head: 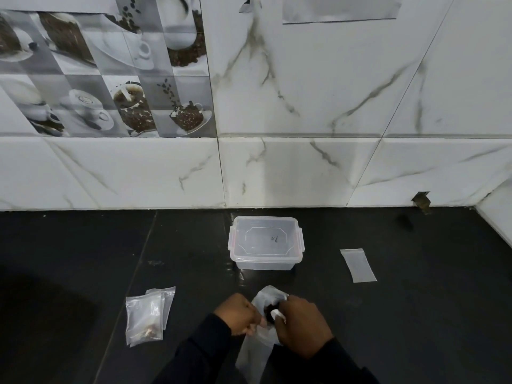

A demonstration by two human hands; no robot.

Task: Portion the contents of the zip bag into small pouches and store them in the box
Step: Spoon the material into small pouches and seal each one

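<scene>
Black worktop (415,314) below marble wall tiles (304,176): at lower centre, left grip (238,314) and right grip (302,325) both pinch the zip bag (255,353) around its dark contents, so portioning is judged under way; the next move needs the empty pouch (358,265) at right, then the box (264,263) at centre.

The box (266,242) stands on the counter (415,314) at the far middle, just before the wall (277,162). A single pouch (358,265) lies flat to the right of the box, apart from it, and a pile of pouches (146,314) lies overlapped at the near left. Nearest, in front of the box, the zip bag (256,350) hangs between the left hand (238,314) and the right hand (302,325), which grip it side by side.
</scene>
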